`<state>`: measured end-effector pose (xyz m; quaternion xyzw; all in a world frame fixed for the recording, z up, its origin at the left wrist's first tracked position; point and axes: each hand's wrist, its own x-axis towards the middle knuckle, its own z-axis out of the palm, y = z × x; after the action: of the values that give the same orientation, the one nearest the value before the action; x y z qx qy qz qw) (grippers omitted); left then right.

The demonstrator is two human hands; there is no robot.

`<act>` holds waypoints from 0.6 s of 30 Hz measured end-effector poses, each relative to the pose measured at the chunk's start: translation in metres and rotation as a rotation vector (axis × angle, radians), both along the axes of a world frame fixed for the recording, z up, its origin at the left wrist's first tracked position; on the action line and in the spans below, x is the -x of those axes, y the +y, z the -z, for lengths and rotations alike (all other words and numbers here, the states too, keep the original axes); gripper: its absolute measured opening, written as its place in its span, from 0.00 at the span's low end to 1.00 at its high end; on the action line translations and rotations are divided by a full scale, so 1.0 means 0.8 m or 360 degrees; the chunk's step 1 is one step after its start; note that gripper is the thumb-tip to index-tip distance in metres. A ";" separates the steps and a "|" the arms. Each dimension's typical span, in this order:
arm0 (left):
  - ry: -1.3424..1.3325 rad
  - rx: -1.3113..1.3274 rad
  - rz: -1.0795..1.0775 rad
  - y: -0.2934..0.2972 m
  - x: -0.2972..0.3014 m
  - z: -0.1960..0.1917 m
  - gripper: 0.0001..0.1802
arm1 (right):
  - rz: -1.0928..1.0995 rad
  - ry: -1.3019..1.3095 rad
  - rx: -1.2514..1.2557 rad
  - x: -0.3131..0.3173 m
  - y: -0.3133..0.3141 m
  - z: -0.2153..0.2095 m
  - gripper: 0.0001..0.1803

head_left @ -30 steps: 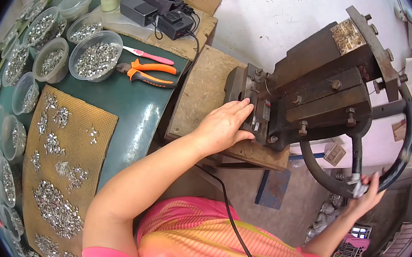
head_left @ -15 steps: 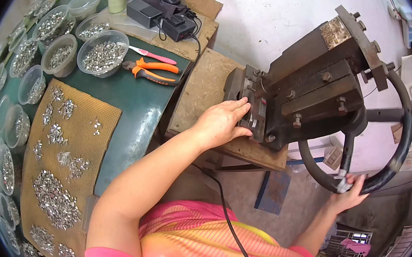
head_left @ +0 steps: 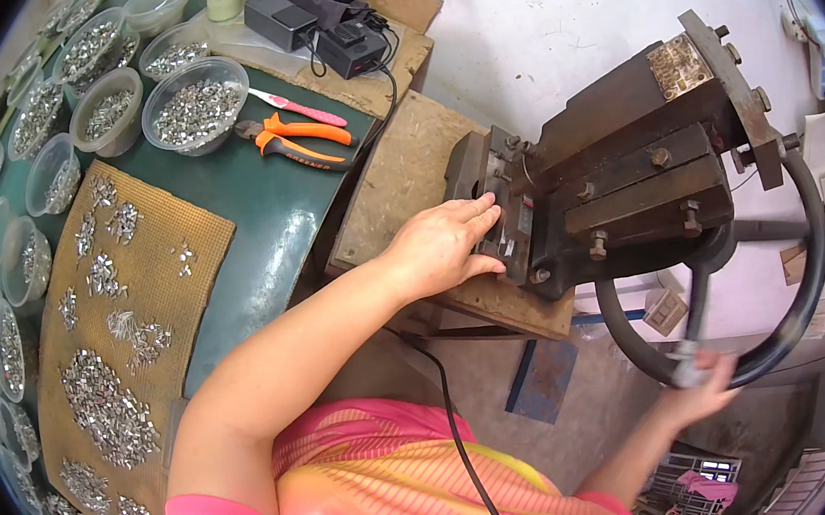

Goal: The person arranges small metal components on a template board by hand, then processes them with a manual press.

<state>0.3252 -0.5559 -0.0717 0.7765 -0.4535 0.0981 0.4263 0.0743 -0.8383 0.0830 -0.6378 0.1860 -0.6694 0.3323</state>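
My left hand lies against the metal die block at the front of a dark hand press. Its fingers stretch over the block's edge, with the thumb spread apart below them; nothing shows between them, though the fingertips' undersides are hidden. To the lower right, my right hand is closed around the black handwheel, near a spoke with a pale wrapping. That hand is a little blurred.
Left of the press stands a green table with a brown textured mat bearing several heaps of small metal parts. Plastic bowls of similar parts, orange-handled pliers and black chargers lie around it. A black cable hangs before me.
The handwheel and my right hand on it have shifted very slightly, and the hand is now blurred. My left hand stays on the die block. The view has moved a little.
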 end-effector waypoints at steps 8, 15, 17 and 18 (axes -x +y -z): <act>0.0014 -0.0021 0.0002 0.004 0.005 0.002 0.40 | -0.0363 0.0456 -0.0229 0.009 -0.027 -0.109 0.18; 0.0067 -0.0028 -0.0012 0.003 0.006 0.004 0.40 | -0.0296 0.0334 -0.0163 -0.014 0.006 -0.114 0.13; 0.0019 -0.0014 -0.0004 0.001 0.008 -0.003 0.39 | 0.0050 0.0091 0.0066 0.019 -0.032 -0.005 0.15; 0.0009 -0.0011 0.0006 -0.006 0.004 -0.003 0.39 | -0.0025 -0.0209 0.0160 -0.016 0.012 0.043 0.14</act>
<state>0.3219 -0.5608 -0.0694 0.7773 -0.4541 0.0936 0.4253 0.0870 -0.8285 0.0484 -0.6100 0.1249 -0.7156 0.3165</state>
